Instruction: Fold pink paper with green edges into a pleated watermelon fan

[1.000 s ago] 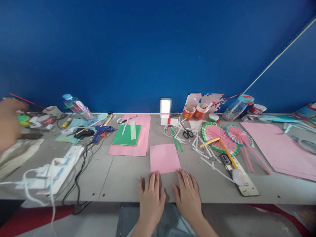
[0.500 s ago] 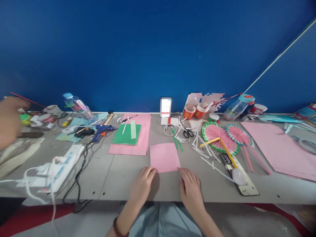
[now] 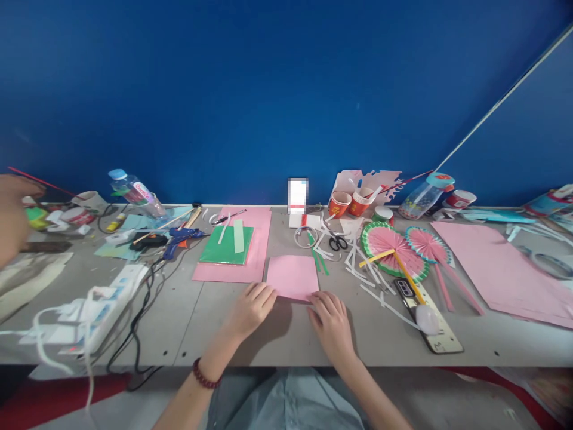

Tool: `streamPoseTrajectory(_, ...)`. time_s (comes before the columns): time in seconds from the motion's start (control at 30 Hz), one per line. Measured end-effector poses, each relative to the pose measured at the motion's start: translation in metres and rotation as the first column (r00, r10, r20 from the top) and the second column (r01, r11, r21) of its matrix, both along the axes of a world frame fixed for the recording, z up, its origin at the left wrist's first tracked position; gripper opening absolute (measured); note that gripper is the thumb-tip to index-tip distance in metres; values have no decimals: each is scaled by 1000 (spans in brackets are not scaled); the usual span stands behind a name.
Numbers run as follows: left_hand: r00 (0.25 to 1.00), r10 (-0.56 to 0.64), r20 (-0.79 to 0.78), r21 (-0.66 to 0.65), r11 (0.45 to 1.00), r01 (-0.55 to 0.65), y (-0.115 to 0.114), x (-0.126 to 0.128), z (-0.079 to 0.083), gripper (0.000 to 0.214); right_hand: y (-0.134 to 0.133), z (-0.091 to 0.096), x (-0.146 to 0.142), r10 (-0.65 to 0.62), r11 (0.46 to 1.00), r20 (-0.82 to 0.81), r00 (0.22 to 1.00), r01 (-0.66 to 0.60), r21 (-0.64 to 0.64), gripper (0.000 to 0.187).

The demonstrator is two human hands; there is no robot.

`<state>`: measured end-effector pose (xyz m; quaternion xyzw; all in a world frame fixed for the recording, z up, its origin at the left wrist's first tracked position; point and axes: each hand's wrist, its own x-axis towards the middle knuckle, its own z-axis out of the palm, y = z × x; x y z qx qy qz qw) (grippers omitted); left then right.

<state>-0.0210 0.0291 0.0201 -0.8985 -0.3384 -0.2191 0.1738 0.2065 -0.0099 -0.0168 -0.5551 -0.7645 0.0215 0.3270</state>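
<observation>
Pink square paper sheet (image 3: 293,276), 1, lying at the middle of the grey table (image 3: 385,340), directly before the person; its far corners look rounded by a slight bow, and a thin dark shadow runs along its near edge. Left hand (image 3: 253,309), 1, palm downward, fingers curled and close together, tips at the sheet's near left corner; thumb hidden, so whether it pinches the paper cannot be told. Right hand (image 3: 332,321), 1, palm downward, fingers side by side, tips at the near right corner, thumb standing apart from them; whether it grips or only touches the paper cannot be told. Dark red beaded bracelet (image 3: 206,375), 1, on the left wrist. Beyond the sheet, to the left: larger pink paper sheet (image 3: 260,230), 1, bearing a glossy green square packet (image 3: 224,248) with a pale green paper strip (image 3: 239,237) on top. To the right: black-handled scissors (image 3: 338,241), 1 pair, among loose white paper strips (image 3: 389,306); round pleated pink paper fan with green rim (image 3: 380,239), 1, beside a smaller pink fan with blue rim (image 3: 425,242). Further left: blue glue gun (image 3: 181,239), 1; white power strip (image 3: 119,298), 1, with cables; another person's blurred hand (image 3: 13,221) at the far left edge. Behind everything: plain blue wall (image 3: 268,89).
</observation>
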Motion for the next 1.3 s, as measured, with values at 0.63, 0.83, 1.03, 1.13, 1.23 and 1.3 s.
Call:
streamPoseTrajectory(0.63, 253, 716, 651, -742, 529, 412, -23, 64, 37, 35, 11, 59, -43, 219, 974, -485, 847, -215, 63, 30)
streamPoseTrajectory(0.83, 351, 714, 606, -770, 415, 485, -15, 48, 49, 36, 18, 80, -22, 66, 986, -579, 813, -141, -86, 19)
streamPoseTrajectory(1.03, 577, 593, 562, -791, 182, 584, -15, 33, 69, 39, 60, 98, 15, -23, 903, -655, 755, -266, -337, 35)
streamPoseTrajectory(1.13, 632, 532, 563, -797, 147, 586, -14, 28, 76, 38, 72, 96, 20, -123, 691, -749, 651, -486, -536, 40)
streamPoseTrajectory(1.23, 596, 604, 528, -825, 200, 528, -10, 23, 69, 40, 74, 91, 21, -219, 649, -832, 510, -561, -514, 36)
streamPoseTrajectory(1.3, 513, 695, 505, -840, 259, 476, -7, 19, 60, 43, 73, 87, 22, -257, 695, -852, 456, -525, -491, 36)
